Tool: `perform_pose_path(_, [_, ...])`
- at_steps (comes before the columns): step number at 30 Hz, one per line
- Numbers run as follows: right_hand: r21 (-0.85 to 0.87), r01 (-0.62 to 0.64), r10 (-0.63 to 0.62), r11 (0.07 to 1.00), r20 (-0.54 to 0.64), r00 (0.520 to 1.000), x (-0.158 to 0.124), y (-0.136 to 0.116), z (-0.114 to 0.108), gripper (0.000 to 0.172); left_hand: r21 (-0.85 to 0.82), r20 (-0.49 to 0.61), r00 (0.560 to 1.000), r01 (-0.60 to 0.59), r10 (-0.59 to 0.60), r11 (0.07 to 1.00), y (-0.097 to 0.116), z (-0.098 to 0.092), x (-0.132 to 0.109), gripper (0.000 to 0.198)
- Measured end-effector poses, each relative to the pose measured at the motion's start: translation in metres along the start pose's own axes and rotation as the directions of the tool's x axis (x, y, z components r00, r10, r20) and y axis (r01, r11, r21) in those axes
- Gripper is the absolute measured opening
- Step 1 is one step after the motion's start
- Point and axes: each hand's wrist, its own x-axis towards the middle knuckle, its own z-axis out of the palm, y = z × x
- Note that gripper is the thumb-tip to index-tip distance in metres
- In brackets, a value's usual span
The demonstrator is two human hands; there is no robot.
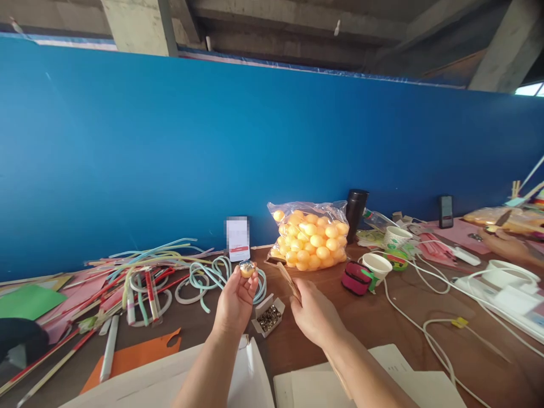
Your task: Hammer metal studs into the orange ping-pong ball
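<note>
My left hand [239, 294] is closed with its fingertips round an orange ball [247, 272], whose upper side is covered with shiny metal pieces that look like thumbtacks. A flat wooden stick [288, 279] points up and to the left from the fist of my right hand [312, 311]. The stick's tip is apart from the ball. Between my wrists stands a small open white box [269, 317] filled with brassy thumbtacks. Behind my hands is a clear plastic bag [312, 235] full of orange balls.
On the left lie tangled coloured tubes [216, 275] and orange paper [140, 354]. A propped phone [238, 238] leans on the blue partition [255, 136]. To the right are a black bottle [356, 215], maroon pouch [356, 279], paper cup [377, 266], white cables, and another person's hand [505, 245].
</note>
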Motion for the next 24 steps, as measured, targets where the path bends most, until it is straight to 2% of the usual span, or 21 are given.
perform_pose_path(6, [-0.159, -0.041, 0.058, 0.986, 0.1, 0.993, -0.001, 0.004, 0.013, 0.025, 0.01, -0.009, 1.0, -0.014, 0.014, 1.0, 0.001, 0.0, 0.0, 0.016])
perform_pose_path(15, [-0.274, -0.053, 0.089, 0.96, 0.123, 0.988, 0.0, -0.001, 0.011, 0.024, 0.027, 0.002, 1.0, 0.011, -0.011, 1.0, 0.001, 0.001, -0.003, 0.017])
perform_pose_path(20, [-0.266, -0.024, 0.048, 0.964, 0.086, 0.995, 0.0, 0.001, 0.007, 0.019, 0.038, 0.002, 1.0, 0.016, -0.016, 0.999, 0.0, 0.0, -0.001, 0.015])
perform_pose_path(24, [-0.198, 0.05, -0.043, 0.979, 0.039, 0.998, -0.002, -0.005, 0.004, 0.019, 0.039, 0.001, 1.0, 0.019, -0.019, 0.999, -0.001, -0.001, -0.001, 0.011])
